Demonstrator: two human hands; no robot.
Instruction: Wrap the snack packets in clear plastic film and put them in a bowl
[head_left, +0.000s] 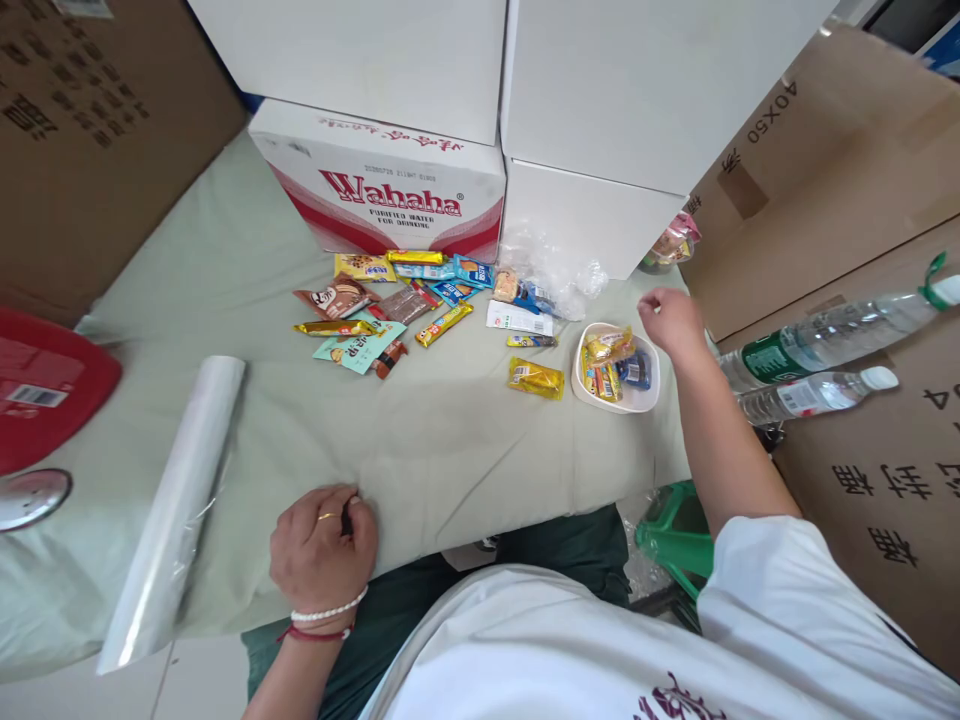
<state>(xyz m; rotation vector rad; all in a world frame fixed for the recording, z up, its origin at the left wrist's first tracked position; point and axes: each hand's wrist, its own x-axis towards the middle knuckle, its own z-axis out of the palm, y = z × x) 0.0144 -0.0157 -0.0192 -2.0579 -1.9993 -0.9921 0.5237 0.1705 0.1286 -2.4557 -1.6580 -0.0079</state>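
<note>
My left hand [324,540] rests in a loose fist on the pale green cloth near the front edge; a dark hollow shows between thumb and forefinger. Beside the white plastic tub [640,402], at its upper right, my right hand [671,318] is held with curled fingers; whatever they hold, if anything, is hidden. Inside the tub are several wrapped snacks, among them a yellow packet [609,346] and a dark blue packet [635,370]. Another yellow packet [536,378] lies just left of the tub. Farther left is a loose pile of snacks with a brown packet [337,297].
A Wahaha carton [405,195] and white boxes [585,210] stand behind the snacks. Crumpled clear plastic [555,275] lies against them. On the left are a plastic film roll [176,510] and a red object [52,385]. Two bottles [817,395] stand at right by cardboard boxes [847,200].
</note>
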